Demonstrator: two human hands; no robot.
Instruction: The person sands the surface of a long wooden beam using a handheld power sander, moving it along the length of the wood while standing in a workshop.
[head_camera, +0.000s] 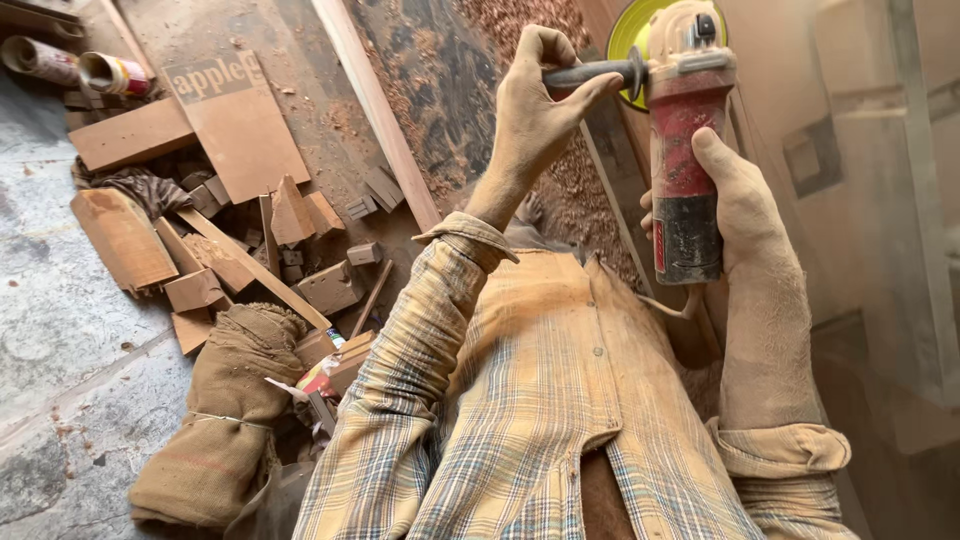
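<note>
- Two hands on one tool here, and a whole lot of dust on everything (sleeves included). Going left to right.
- Far left on the floor: a stuffed burlap sack (225, 420) tied with cord, plus a heap of wood offcuts (250, 250), small blocks and flat boards lying every which way. A long pale wooden strip (375, 105) runs diagonally beside them, with wood shavings (520, 30) piled past it.
- Left hand (535, 105): curled round the black side handle (590, 73) of the angle grinder (685, 140), thumb on one side, fingers hooked over the top. Closed grip, firm by the look of it.
- The grinder sits upper middle-right of the view, held up in front of the plaid shirt (540, 400), body pointing back toward the person, its yellow-green disc (632, 30) at the far end.
- Right hand (735, 205): wrapped round the red and black body, thumb lying along the casing, fingers hidden behind it.
- My take on handling: rigid and fairly heavy, front-loaded toward the head, so one hand on the side handle and one on the barrel seems right. That dusty casing looks like it could be slick.
- Far right: a dust-hazed wooden panel (860, 150), hard to make out much.
</note>
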